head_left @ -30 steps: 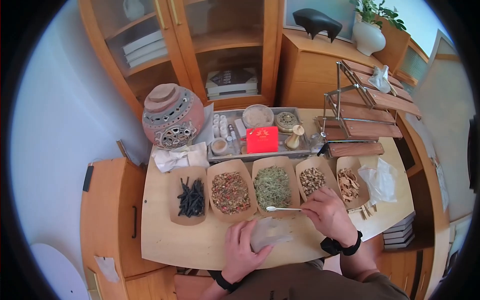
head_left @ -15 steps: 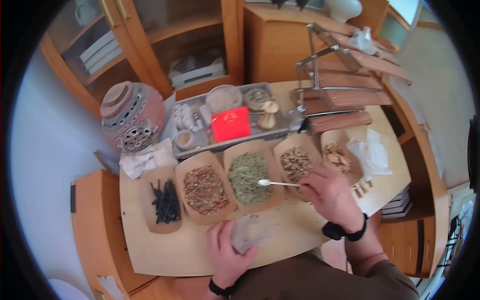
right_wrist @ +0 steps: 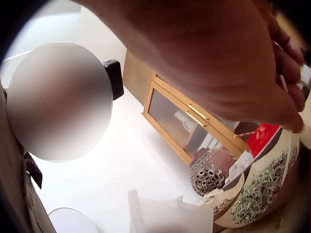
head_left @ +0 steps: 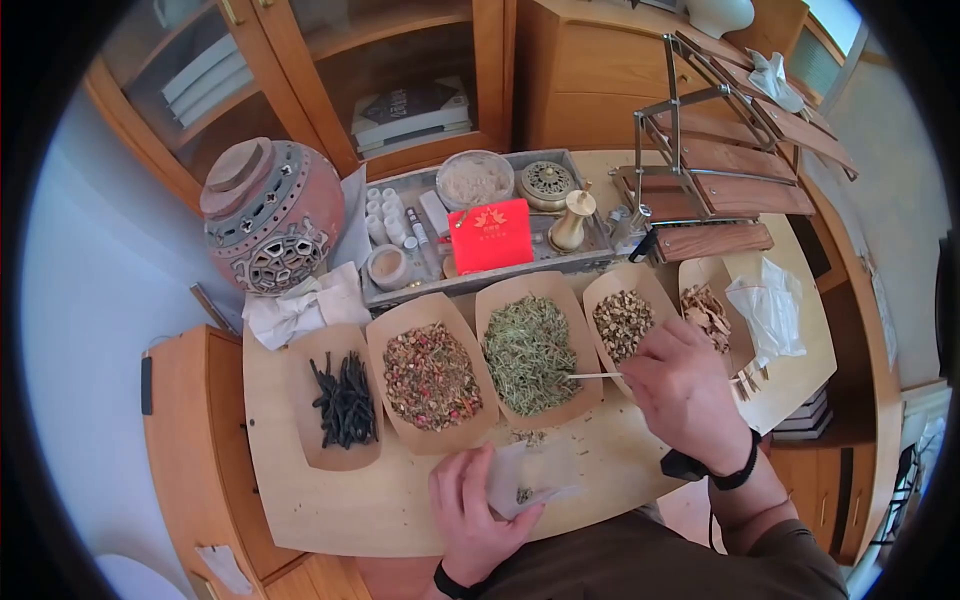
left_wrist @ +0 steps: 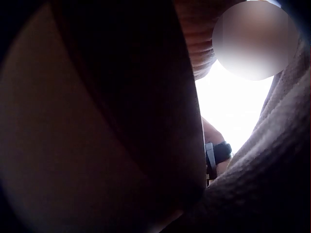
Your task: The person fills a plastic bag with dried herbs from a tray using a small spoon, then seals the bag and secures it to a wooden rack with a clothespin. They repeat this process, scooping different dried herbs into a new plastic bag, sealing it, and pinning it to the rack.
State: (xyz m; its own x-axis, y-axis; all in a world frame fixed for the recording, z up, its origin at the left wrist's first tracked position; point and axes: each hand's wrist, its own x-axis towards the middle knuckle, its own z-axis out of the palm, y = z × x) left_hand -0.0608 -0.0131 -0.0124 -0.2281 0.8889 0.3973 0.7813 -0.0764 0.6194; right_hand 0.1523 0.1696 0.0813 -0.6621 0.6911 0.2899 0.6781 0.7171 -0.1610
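Near the table's front edge my left hand [head_left: 478,515] holds a small translucent bag [head_left: 540,468], thumb and fingers around it. A little dark herb shows at the bag's bottom. My right hand [head_left: 690,390] pinches the thin handle of a small white spoon [head_left: 597,376], reaching in from the right. The spoon's bowl end dips into the dried green herb [head_left: 525,345] in a brown paper tray [head_left: 583,400]. In the right wrist view the green herb [right_wrist: 262,191] lies below my fingers, with the bag [right_wrist: 170,213] at the bottom. The left wrist view is mostly dark.
Other paper trays hold black sticks [head_left: 345,400], a red-brown mix [head_left: 432,375], small brown pieces [head_left: 622,322] and pale chips [head_left: 705,312]. Behind stand a grey tray [head_left: 590,258] with a red card [head_left: 492,235], a pierced clay jar [head_left: 275,215] and a folding wooden rack [head_left: 735,195].
My right hand has carried the spoon from over the green herb tray's near edge up and into the herb. My left hand keeps holding the bag. The head view has shifted.
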